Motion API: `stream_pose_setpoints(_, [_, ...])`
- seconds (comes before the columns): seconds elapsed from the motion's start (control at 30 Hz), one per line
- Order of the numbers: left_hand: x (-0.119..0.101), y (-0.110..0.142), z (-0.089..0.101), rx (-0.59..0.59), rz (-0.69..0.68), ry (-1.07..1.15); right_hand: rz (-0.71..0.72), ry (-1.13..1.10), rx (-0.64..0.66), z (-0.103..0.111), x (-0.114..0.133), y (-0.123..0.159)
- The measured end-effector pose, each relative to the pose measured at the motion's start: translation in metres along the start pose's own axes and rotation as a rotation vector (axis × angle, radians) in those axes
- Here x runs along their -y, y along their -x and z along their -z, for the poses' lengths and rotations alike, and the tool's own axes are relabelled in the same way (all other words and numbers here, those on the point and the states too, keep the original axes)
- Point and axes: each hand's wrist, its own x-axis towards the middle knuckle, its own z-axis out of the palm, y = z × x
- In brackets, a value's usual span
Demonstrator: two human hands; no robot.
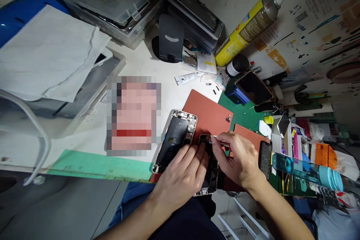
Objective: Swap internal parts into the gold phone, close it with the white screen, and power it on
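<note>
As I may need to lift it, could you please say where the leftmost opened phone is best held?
I'd probably pinch the opened phone by its long left edge, coming from the left: that rim is free, while the black battery lies exposed and the left hand crowds the lower right side.

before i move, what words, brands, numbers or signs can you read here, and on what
No full word reads clearly.
Apple-shaped sign: black phone battery; its print is too small.
One large letter, maybe "N" or "Z": white tube.
Too blurred: yellow can, black bottle, wall writing.
</note>
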Motion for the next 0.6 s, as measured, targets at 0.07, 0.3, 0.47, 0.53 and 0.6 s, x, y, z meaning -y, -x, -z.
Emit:
stream_pose_setpoints(0.07, [0.000, 0.000, 0.000, -0.007, 0.004, -0.002, 0.005, 0.012, -0.007, -0.001, 0.000, 0.001])
stream_pose_setpoints(0.3, [0.001, 0.001, -0.001, -0.023, -0.003, 0.007, -0.005, 0.059, -0.060, -0.007, 0.002, -0.001])
stream_pose_setpoints(0.47, [0.000, 0.002, -0.003, 0.013, 0.009, -0.009, -0.109, 0.094, -0.156, 0.015, 0.002, 0.011])
stream_pose_setpoints(0.53, [0.001, 0.003, -0.005, 0.012, 0.016, -0.018, -0.267, 0.108, -0.297, 0.029, -0.001, 0.028])
stream_pose_setpoints(0.6, [0.002, 0.003, -0.004, 0.002, 0.013, -0.018, -0.470, 0.060, -0.471, 0.040, -0.005, 0.052])
